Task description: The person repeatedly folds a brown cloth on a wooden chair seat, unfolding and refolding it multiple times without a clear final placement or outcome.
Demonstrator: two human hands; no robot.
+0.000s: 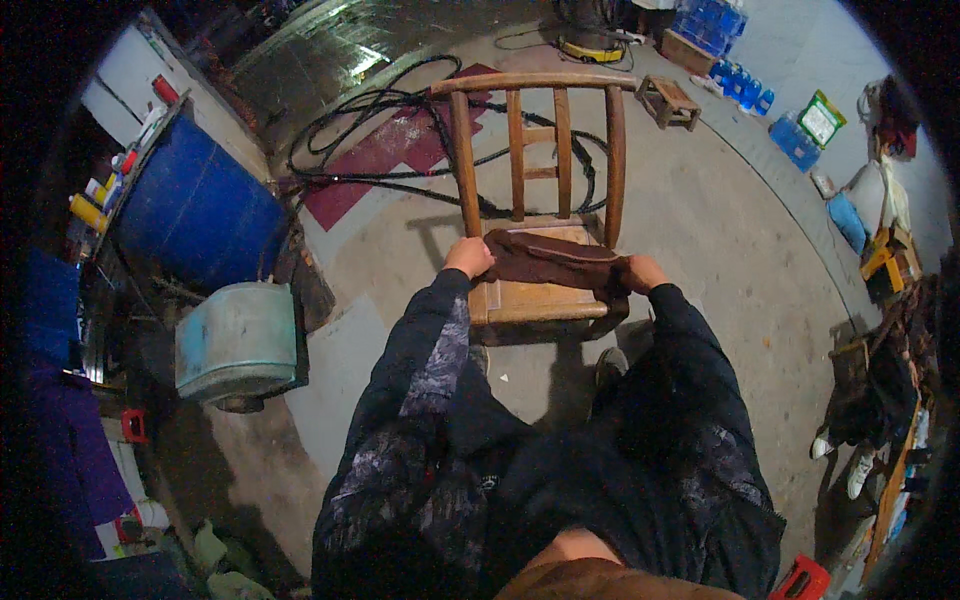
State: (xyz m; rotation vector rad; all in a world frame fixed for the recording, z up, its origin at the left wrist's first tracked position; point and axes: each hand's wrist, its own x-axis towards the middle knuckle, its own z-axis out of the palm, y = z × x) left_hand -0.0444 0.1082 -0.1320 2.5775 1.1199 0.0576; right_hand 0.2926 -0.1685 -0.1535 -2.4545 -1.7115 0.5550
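Observation:
A brown cloth [551,259], folded into a long strip, stretches between my two hands above the seat of a wooden chair [540,300]. My left hand [471,257] grips its left end near the chair's left back post. At the other end, my right hand [643,274] holds the cloth by the right side of the seat. The chair's slatted backrest [536,82] rises on the far side, facing me. Whether the cloth touches the seat along its whole length, I cannot tell.
Looped black hose [375,180] lies on the floor behind the chair. A small wooden stool [667,101] stands beyond it to the right. On the left are a blue-sided table [202,195] and a pale green plastic container [240,337]. Blue bottles [742,86] line the right wall.

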